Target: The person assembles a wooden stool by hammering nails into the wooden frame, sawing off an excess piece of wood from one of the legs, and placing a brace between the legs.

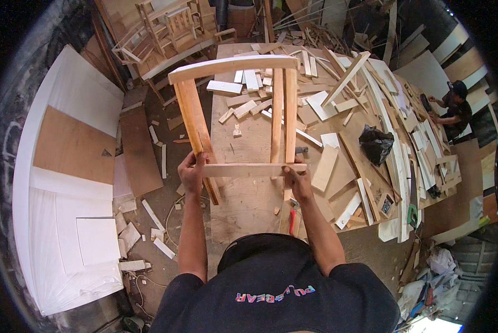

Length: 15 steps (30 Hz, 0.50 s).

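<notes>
Both my hands hold a wooden frame up above the near left part of the workbench. It has a curved rail across its far end, long side pieces and a straight crossbar at the near end. My left hand is closed around the left side piece where the crossbar meets it. At the crossbar's right end, my right hand grips the frame, thumb on top. Beneath the right forearm, a tool with a red handle lies on the bench; its head is hard to make out.
Wood offcuts and long strips litter the workbench. A black plastic bag and a green-handled saw are to the right. Another person works at the far right. Large white panels stand left; wooden chairs sit behind.
</notes>
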### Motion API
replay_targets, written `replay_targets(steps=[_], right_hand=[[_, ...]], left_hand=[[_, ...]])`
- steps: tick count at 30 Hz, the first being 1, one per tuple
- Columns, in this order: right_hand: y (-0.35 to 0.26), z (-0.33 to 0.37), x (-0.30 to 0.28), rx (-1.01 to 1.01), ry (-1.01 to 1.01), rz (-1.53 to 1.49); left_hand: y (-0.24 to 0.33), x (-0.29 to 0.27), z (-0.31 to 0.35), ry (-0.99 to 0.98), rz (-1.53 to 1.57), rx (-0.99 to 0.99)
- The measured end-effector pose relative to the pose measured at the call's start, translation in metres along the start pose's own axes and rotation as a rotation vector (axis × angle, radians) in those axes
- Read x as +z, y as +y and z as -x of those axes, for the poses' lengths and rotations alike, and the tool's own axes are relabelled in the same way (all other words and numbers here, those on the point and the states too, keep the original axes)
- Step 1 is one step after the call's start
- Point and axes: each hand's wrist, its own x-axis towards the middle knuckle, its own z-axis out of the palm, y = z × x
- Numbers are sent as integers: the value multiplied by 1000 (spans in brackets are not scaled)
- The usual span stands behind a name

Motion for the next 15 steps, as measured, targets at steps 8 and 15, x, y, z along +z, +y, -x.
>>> replay_targets(steps=[8, 15], right_hand=[[2, 1, 16, 117, 185, 23], [12, 37, -3, 230, 263, 96]], left_hand=[[2, -9, -19, -2, -239, -274], [-6, -10, -1, -152, -430, -387]])
